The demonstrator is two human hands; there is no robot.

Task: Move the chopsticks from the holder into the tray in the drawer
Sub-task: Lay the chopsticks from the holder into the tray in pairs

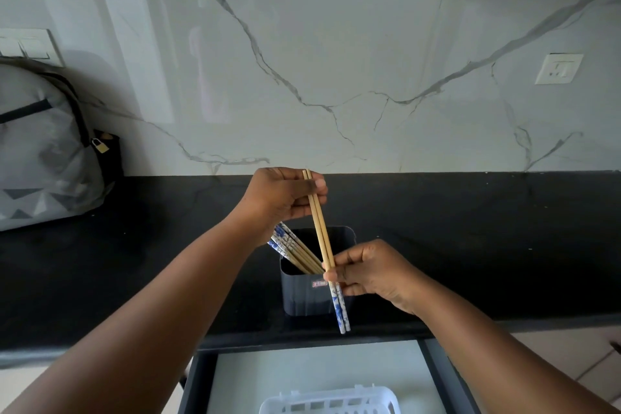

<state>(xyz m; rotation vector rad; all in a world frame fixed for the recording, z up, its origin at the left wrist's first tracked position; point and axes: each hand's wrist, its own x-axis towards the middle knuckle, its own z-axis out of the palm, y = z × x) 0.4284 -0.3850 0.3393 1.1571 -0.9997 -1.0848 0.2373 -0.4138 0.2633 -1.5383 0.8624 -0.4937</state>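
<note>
A pair of bamboo chopsticks [321, 228] with blue-and-white patterned ends is held steeply above the counter. My left hand [285, 198] pinches their plain upper ends. My right hand [366, 270] grips them lower down, just above the patterned part. Behind them stands the dark square holder [302, 292] on the black counter, with several more chopsticks [294, 249] leaning to its left side. The white plastic tray [331, 402] lies in the open drawer [201, 380] below, partly cut off by the frame's bottom edge.
A grey backpack [43, 148] with a small padlock sits on the black counter [470, 228] at the far left. The marble backsplash carries a socket [557, 69] at right and switches [27, 45] at left. Overhead cabinets hang above.
</note>
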